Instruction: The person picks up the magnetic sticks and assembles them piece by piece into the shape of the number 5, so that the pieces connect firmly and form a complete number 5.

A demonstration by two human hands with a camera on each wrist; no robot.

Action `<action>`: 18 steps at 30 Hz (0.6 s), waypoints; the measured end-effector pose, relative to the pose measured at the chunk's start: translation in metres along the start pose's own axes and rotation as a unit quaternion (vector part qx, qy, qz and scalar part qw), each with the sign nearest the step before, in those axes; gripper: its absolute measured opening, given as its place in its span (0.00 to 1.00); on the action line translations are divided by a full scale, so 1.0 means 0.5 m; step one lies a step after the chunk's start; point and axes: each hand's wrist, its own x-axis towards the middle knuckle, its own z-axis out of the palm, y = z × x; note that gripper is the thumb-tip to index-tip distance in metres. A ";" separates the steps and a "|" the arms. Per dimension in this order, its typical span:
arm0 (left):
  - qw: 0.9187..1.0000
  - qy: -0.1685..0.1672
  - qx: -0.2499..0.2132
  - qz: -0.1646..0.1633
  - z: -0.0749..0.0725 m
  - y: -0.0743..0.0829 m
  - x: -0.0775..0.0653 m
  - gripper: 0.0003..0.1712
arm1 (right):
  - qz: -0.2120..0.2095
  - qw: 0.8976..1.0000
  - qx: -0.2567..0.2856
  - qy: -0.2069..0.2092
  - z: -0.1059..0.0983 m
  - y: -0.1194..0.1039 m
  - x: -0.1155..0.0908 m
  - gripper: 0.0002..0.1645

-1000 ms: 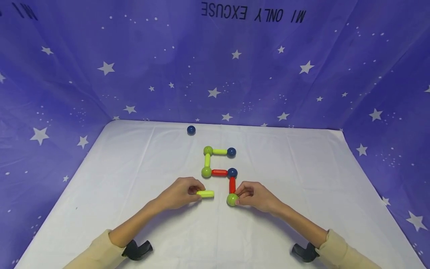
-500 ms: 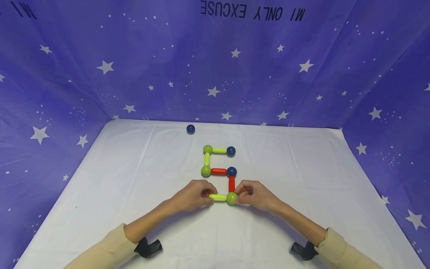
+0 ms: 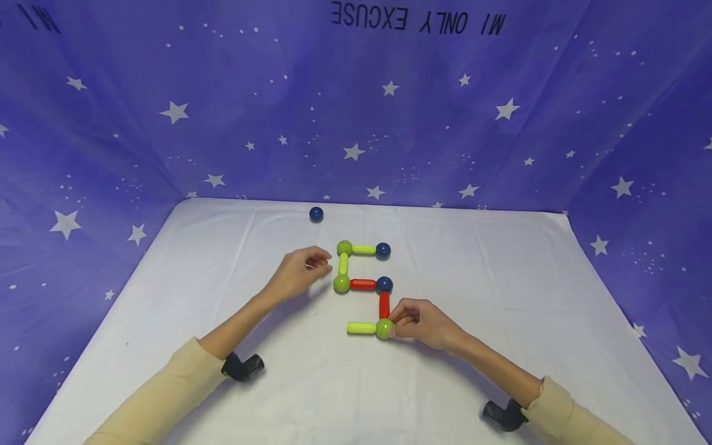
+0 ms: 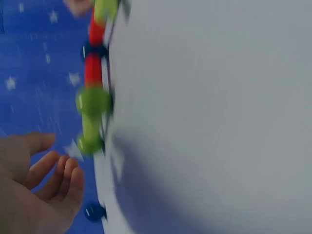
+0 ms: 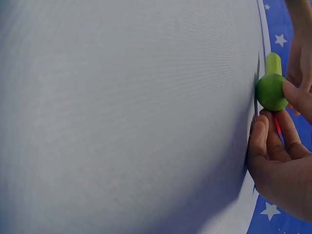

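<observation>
On the white cloth lies a zigzag of toy rods and balls. My right hand (image 3: 425, 324) pinches the green ball (image 5: 271, 92) at its near end, between thumb and fingers. From that ball a yellow-green rod (image 3: 361, 328) points left, its other end free. A red rod (image 3: 384, 305) runs away from me to a blue ball (image 3: 384, 284). Another red rod (image 3: 363, 284) leads to a second green ball (image 3: 342, 283), then an upright run to a third green ball (image 3: 345, 248). Left of these, my left hand (image 3: 303, 270) holds nothing, fingers loosely bent in the left wrist view.
A loose blue ball (image 3: 316, 214) sits near the far edge of the white-covered table (image 3: 473, 383). Another blue ball (image 3: 382, 250) ends the chain's far rod. A purple star-patterned curtain (image 3: 356, 111) rises behind and at both sides.
My left hand brought the yellow-green rod to the near green ball, let it go there, and moved away from me and left. The right hand stays on the ball.
</observation>
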 end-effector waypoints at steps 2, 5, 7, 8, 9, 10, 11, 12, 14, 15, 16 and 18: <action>0.999 0.039 0.004 -0.028 -0.018 -0.021 0.031 0.17 | 0.001 1.000 -0.001 0.000 0.000 0.000 0.001 0.12; 0.995 0.083 0.003 -0.063 -0.034 -0.050 0.075 0.20 | 0.002 1.000 0.001 0.002 0.000 -0.002 -0.001 0.13; 0.991 0.106 -0.001 -0.077 -0.039 -0.066 0.101 0.22 | 0.000 1.000 0.001 0.002 -0.001 -0.001 -0.002 0.13; 0.990 0.116 -0.003 -0.080 -0.041 -0.074 0.111 0.22 | -0.001 1.000 0.001 0.002 -0.001 0.000 -0.001 0.13; 0.989 0.123 -0.005 -0.082 -0.042 -0.081 0.122 0.23 | -0.001 1.000 0.001 0.002 -0.001 0.000 -0.001 0.13; 0.988 0.131 -0.005 -0.083 -0.042 -0.087 0.131 0.23 | 0.000 1.000 -0.001 0.002 -0.001 0.002 0.000 0.13; 0.987 0.138 -0.004 -0.084 -0.042 -0.093 0.139 0.23 | 0.001 1.000 -0.003 0.002 -0.001 0.003 0.001 0.13; 0.986 0.144 -0.002 -0.087 -0.041 -0.097 0.147 0.24 | 0.003 1.000 -0.004 0.002 -0.001 0.004 0.002 0.13; 0.984 0.154 0.006 -0.093 -0.039 -0.106 0.163 0.25 | 0.007 1.000 -0.006 0.002 0.000 0.006 0.003 0.13; 0.983 0.159 0.009 -0.096 -0.038 -0.109 0.170 0.26 | 0.008 1.000 -0.006 0.002 0.000 0.007 0.004 0.13; 0.981 0.164 0.012 -0.100 -0.037 -0.112 0.177 0.26 | 0.009 1.000 -0.007 0.002 0.000 0.007 0.004 0.13; 0.979 0.171 0.015 -0.109 -0.035 -0.117 0.190 0.28 | 0.010 1.000 -0.006 0.003 0.000 0.006 0.004 0.13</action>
